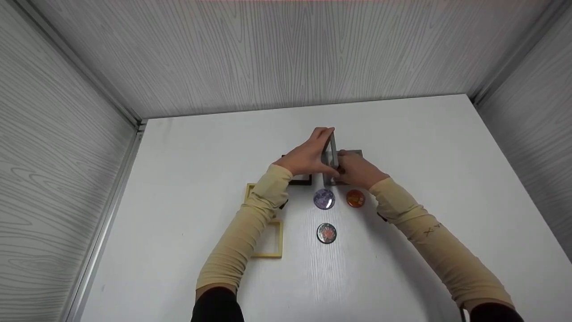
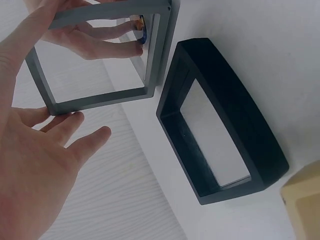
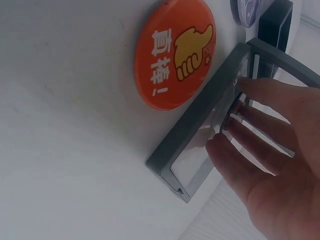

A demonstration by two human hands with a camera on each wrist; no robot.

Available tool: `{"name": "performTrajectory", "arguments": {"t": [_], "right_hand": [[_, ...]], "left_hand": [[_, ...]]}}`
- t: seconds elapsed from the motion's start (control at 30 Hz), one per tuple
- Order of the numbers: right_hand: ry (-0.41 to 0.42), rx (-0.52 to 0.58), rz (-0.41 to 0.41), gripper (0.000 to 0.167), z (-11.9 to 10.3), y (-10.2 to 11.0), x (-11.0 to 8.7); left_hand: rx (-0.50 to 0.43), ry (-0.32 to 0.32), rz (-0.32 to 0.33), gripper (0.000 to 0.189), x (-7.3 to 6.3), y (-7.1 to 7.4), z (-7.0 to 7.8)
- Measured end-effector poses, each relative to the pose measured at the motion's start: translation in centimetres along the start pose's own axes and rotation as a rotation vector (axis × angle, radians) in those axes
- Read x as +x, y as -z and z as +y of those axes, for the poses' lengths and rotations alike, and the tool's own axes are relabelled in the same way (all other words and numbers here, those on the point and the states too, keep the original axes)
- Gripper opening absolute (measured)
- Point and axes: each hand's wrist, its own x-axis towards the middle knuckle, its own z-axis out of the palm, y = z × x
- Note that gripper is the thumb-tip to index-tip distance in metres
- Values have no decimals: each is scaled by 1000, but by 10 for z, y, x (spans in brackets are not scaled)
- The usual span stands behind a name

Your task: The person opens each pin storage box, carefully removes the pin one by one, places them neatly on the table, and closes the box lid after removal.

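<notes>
My left hand [image 1: 308,156] grips the upright half of a grey hinged display frame [image 2: 105,101] with a clear film window, thumb and fingers at opposite edges. The frame's other half [image 3: 200,112] lies flat on the table. My right hand [image 1: 359,171] reaches over that flat half, its fingertips pinching a small round badge [image 3: 232,113] close over the film. Through the upright window in the left wrist view, the badge's colourful edge shows; its face is mostly hidden. An orange thumbs-up badge [image 3: 175,55] lies just in front of the frame, with a purple badge [image 1: 324,199] beside it.
A black frame [image 2: 230,115] stands left of the grey one, partly under my left hand in the head view. Nearer lies a yellow frame [image 1: 279,241], partly covered by my left sleeve. A dark-rimmed badge [image 1: 326,233] lies towards the front. Grey wood-grain panels [image 1: 268,58] border the table.
</notes>
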Motion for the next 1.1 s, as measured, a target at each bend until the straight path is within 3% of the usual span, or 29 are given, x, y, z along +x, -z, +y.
{"name": "performTrajectory", "arguments": {"t": [0.47, 0.63, 0.77, 1.1], "right_hand": [[-13, 27, 6, 21, 5, 3, -10], [-28, 39, 14, 17, 6, 5, -22], [-37, 43, 16, 25, 5, 5, -35], [20, 40, 14, 26, -9, 3, -61]], "left_hand": [[9, 35, -18, 123, 0, 0, 3], [15, 38, -11, 124, 1, -1, 4], [20, 46, -19, 122, 1, -2, 6], [43, 50, -28, 124, 4, -1, 6]]}}
